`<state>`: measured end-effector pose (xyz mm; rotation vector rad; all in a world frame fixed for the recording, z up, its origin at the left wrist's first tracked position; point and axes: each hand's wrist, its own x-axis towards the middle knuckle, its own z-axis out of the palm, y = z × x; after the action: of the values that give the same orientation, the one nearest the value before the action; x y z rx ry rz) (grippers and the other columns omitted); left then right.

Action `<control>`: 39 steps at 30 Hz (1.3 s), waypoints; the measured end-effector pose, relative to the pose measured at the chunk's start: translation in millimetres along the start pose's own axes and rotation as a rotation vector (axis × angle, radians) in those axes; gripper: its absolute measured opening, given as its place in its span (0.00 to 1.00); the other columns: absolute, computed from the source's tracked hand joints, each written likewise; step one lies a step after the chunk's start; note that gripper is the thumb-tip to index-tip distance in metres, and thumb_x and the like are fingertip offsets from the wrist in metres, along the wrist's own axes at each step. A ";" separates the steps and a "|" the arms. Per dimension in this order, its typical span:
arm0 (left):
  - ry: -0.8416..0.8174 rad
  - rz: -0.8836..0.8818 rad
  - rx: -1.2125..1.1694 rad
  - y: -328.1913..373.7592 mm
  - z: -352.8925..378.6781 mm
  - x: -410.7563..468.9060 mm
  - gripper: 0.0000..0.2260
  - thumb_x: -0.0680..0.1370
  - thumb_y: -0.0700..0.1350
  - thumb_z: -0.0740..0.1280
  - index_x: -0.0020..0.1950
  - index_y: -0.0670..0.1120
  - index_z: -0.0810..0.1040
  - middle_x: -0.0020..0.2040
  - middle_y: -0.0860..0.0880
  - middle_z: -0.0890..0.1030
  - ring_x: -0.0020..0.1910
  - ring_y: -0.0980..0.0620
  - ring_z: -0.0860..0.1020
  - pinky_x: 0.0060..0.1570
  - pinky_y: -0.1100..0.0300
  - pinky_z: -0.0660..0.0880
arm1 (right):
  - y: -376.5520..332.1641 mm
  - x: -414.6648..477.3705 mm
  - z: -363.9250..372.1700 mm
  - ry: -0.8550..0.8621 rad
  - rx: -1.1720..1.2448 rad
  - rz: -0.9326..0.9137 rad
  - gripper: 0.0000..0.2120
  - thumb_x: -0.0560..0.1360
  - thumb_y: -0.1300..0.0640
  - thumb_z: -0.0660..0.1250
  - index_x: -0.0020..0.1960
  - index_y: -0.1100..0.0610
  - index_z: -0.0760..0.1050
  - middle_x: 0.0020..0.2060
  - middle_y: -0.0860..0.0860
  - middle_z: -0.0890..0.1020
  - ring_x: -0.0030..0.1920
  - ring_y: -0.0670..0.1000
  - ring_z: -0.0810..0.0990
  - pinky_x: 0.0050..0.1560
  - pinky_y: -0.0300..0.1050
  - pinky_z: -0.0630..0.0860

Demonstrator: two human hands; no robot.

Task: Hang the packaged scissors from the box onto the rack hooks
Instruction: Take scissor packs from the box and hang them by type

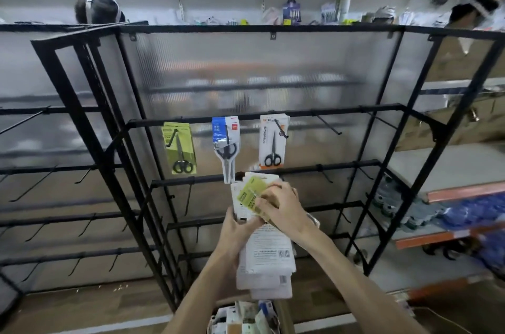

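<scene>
We saw the black rack (pixel 246 28) filling the view from 9 o'clock to 3 o'clock, with a ribbed translucent panel (pixel 246 66) behind its bars. On one bar a little above the centre, three packs were hanging on hooks side by side. The green hung pack (pixel 180 148) was toward 10 o'clock, the blue hung pack (pixel 224 139) was near the middle, and the white hung pack (pixel 273 139) was just at 1 o'clock from the centre. Further to 3 o'clock on the same bar, an empty hook (pixel 328 124) stood out with nothing on it.

Below the centre, both hands met in front of the rack. The left hand (pixel 236 230) gripped a stack of packages (pixel 266 257) from its left side, with the fingers curled around the stack, and most packages showed their white backs with barcodes. The right hand (pixel 285 210) came from 5 o'clock and its fingers were closed on the green package (pixel 250 194) at the top of the stack. This package was tilted and was touching the others, apart from any hook.

At 6 o'clock, at the lower edge, the box (pixel 285 317) stood on the floor, and it had more packages inside. At 3 o'clock, store shelves (pixel 464 191) with orange edges were blurred.
</scene>
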<state>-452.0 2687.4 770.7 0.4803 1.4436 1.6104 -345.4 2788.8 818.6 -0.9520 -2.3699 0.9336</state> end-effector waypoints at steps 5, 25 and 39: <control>-0.016 -0.046 -0.044 -7.6 7.6 -8.4 0.24 0.72 0.39 0.79 0.64 0.44 0.71 0.53 0.38 0.85 0.49 0.37 0.86 0.51 0.37 0.82 | 2.7 -4.8 -11.6 -0.006 -0.228 0.174 0.29 0.73 0.42 0.70 0.68 0.50 0.64 0.66 0.50 0.67 0.68 0.56 0.64 0.67 0.59 0.61; 0.435 0.050 -0.129 12.2 -35.9 1.9 0.23 0.74 0.38 0.77 0.65 0.43 0.71 0.56 0.41 0.84 0.50 0.42 0.86 0.46 0.45 0.84 | 23.2 54.5 -40.5 0.067 0.316 -0.046 0.04 0.80 0.55 0.66 0.51 0.53 0.80 0.44 0.41 0.83 0.45 0.40 0.80 0.39 0.32 0.73; 0.576 0.039 -0.165 19.4 -150.3 -27.9 0.22 0.75 0.36 0.75 0.66 0.37 0.72 0.56 0.37 0.84 0.47 0.42 0.87 0.38 0.52 0.83 | -95.4 108.0 67.6 -0.056 0.355 -0.180 0.09 0.80 0.52 0.67 0.51 0.58 0.80 0.45 0.50 0.84 0.44 0.47 0.80 0.43 0.42 0.74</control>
<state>-560.4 2578.5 759.5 -0.0661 1.6944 1.9794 -500.5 2786.4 854.1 -0.5737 -2.1861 1.2653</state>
